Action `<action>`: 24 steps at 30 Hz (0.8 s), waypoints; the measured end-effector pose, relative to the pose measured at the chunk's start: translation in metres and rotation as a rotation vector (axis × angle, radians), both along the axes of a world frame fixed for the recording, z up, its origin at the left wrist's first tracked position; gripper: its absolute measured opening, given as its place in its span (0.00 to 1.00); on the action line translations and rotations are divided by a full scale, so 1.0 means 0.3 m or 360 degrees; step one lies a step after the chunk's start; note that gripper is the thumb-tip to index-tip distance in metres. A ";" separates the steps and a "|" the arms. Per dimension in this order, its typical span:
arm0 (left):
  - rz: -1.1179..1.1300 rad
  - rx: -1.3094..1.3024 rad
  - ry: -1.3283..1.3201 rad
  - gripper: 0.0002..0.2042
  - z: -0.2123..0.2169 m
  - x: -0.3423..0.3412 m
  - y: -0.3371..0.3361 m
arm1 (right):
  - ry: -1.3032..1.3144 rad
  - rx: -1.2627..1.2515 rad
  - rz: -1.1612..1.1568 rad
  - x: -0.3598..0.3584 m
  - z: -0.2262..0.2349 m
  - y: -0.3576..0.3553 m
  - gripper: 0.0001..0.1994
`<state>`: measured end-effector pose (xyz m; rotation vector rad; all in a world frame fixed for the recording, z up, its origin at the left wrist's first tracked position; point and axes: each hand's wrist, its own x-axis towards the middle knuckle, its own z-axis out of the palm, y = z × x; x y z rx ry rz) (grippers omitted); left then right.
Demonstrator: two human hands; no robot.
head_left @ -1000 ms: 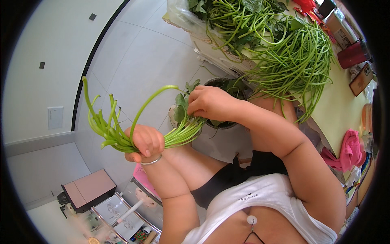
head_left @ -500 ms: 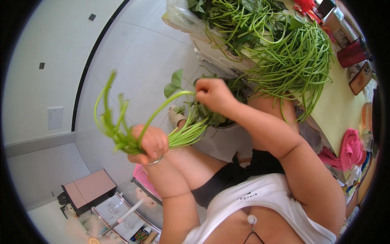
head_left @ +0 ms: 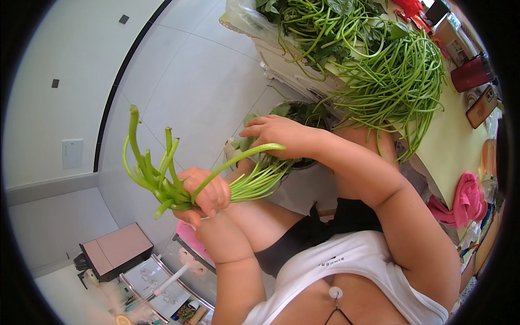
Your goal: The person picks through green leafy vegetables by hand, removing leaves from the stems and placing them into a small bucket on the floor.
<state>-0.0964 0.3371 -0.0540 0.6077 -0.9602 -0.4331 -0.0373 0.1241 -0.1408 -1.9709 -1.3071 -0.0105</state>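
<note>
My left hand (head_left: 205,192) is closed round a bunch of green leaf stalks (head_left: 154,179). Their thick cut ends fan out to the left, and the thinner parts run right toward my knees. One long stalk (head_left: 233,161) arches away from the rest, its bare tip in front of my right hand (head_left: 276,135). The fingers of that hand are stretched out and parted over green leaves (head_left: 247,142) at the far end of the bunch; the thumb is hidden. Behind it, a dark bin (head_left: 309,162) holds more leaves and is partly covered by my arm.
At the upper right, a pale yellow table (head_left: 457,157) bears a large heap of stripped stalks (head_left: 401,81) and leafy stems (head_left: 319,21). A dark red cup (head_left: 470,73), a phone (head_left: 482,105) and a pink cloth (head_left: 466,200) lie along it. A small cart (head_left: 162,287) stands lower left.
My right hand has gone from a closed pinch on the arched stalk to loosened fingers, lower and slightly left. The leaf at that stalk's tip is off it. My left hand has shifted slightly right.
</note>
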 end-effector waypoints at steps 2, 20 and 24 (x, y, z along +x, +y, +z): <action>-0.0059 0.0015 0.0004 0.11 0.004 0.006 -0.002 | 0.0094 -0.0280 0.0002 0.019 -0.014 -0.005 0.13; 0.0232 0.0008 0.0198 0.13 -0.007 -0.021 0.077 | 0.0948 0.0550 -0.1095 0.063 0.086 -0.047 0.10; 0.0256 -0.0135 0.0163 0.13 0.007 -0.031 0.089 | 0.1250 0.0612 -0.1160 0.163 0.049 -0.111 0.10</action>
